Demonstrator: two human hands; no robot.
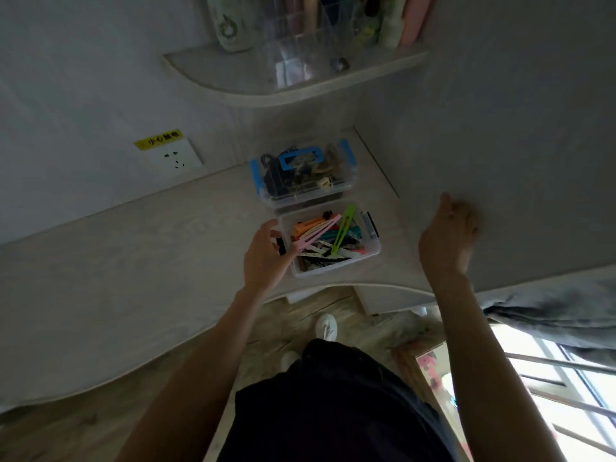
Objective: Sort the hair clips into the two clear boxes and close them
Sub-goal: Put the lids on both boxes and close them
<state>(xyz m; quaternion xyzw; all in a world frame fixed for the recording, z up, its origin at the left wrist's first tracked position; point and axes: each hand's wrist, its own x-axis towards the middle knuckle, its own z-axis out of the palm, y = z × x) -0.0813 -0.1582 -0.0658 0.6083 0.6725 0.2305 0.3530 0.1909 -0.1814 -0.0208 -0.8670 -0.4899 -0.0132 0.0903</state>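
Pale wood-grain desk (133,261) fills the view, running into a corner under a curved shelf (266,91) that carries a clear acrylic organiser (300,45) and some bottles. On the wall at left sits a white socket (176,156) with a yellow warning sticker above it.

Two clear boxes stand one behind the other, touching or nearly so. The far box (301,181), with its blue latches and blue handle, already has its lid on, dark and brownish clips and hair ties showing through. The near box (333,245) stands open, no lid in sight, heaped with flat clips: a pink snap clip (313,236) and a lime-green clip (343,228) poke up above the rim.

The left hand (266,255) hovers at the near box's left edge, fingers spread and loosely bent, holding nothing that I can make out. The right hand (448,235) is off to the right, well apart from the boxes, fingers curled; what it holds, if anything, I cannot tell.

By the look of it, sorting is done and the closing step is half finished. The tall clips probably need pressing flat first, then the lid has to be found, seated and latched.
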